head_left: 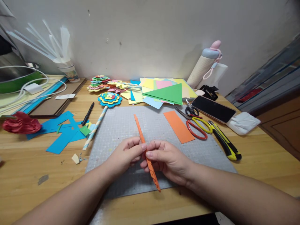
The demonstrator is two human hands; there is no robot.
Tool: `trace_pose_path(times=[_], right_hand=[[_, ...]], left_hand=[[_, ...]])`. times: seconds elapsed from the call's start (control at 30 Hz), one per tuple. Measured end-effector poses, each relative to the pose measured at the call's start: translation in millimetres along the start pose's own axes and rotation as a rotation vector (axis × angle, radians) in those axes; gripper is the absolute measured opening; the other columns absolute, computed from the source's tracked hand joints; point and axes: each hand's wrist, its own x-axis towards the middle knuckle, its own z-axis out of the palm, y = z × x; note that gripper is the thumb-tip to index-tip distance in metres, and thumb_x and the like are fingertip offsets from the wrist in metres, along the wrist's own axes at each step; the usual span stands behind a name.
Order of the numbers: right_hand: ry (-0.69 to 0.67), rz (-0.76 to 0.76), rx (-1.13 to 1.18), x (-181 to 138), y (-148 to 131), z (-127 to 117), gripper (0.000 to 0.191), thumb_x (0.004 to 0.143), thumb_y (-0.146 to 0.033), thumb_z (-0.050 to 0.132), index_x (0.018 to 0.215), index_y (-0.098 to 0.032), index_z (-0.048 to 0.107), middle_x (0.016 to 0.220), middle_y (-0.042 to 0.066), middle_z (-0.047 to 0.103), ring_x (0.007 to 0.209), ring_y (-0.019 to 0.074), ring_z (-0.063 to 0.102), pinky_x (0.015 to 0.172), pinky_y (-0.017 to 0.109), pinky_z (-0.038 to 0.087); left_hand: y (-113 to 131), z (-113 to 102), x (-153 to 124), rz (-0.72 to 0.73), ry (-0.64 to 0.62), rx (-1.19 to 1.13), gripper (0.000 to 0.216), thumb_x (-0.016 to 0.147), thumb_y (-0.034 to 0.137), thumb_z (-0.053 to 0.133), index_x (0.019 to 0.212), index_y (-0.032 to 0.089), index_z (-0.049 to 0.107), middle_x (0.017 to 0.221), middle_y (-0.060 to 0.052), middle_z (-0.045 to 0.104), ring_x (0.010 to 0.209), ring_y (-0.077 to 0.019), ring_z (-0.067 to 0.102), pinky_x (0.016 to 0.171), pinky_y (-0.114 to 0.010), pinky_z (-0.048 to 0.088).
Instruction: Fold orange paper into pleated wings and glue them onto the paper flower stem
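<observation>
Over a grey cutting mat [112, 131] on a wooden surface [18, 168], the left hand [126, 153] and right hand [168, 157] meet side by side, both pinching the middle of a narrow, creased orange paper strip [152, 170]; its long axis runs from beyond the hands, far end leaning left, back toward the person, slanting right; the left hand grips slightly farther out, the right hand nearer the close end; an orange rectangle [179, 127] lies flat beyond the right hand; red-and-yellow-handled scissors [199, 135] rest farther right.
</observation>
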Motion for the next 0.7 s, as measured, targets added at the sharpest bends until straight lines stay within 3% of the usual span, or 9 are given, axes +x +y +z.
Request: trace_pose_path(times=[0.2, 0.47, 0.7], right_hand=[[-0.002, -0.004, -0.011, -1, -2, 1, 0.026, 0.065, -0.025, 0.078, 0.078, -0.014, 0.058, 0.072, 0.004, 0.070, 0.060, 0.0126, 0.067, 0.056, 0.023, 0.053], [-0.021, -0.080, -0.058, 1, 2, 0, 0.025, 0.068, -0.025, 0.077, 0.077, -0.015, 0.055, 0.066, 0.000, 0.068, 0.063, 0.0133, 0.067, 0.058, 0.024, 0.052], [-0.102, -0.117, -0.132, -2, 3, 0, 0.026, 0.071, -0.029, 0.074, 0.080, -0.017, 0.053, 0.066, 0.000, 0.067, 0.063, 0.0143, 0.067, 0.063, 0.029, 0.053]], left_hand=[[4, 3, -1, 0.036, 0.055, 0.017, 0.032, 0.074, 0.045, 0.060, 0.063, 0.016, 0.051, 0.045, 0.008, 0.036, 0.039, -0.0040, 0.029, 0.039, -0.018, 0.016], [16, 9, -3, 0.084, 0.076, 0.110, 0.028, 0.072, 0.035, 0.060, 0.054, 0.017, 0.049, 0.042, 0.005, 0.049, 0.039, -0.0072, 0.048, 0.042, -0.019, 0.036], [16, 11, -7, 0.111, 0.155, 0.146, 0.023, 0.066, 0.029, 0.060, 0.050, 0.016, 0.052, 0.040, 0.002, 0.053, 0.036, -0.0094, 0.049, 0.037, -0.019, 0.035]])
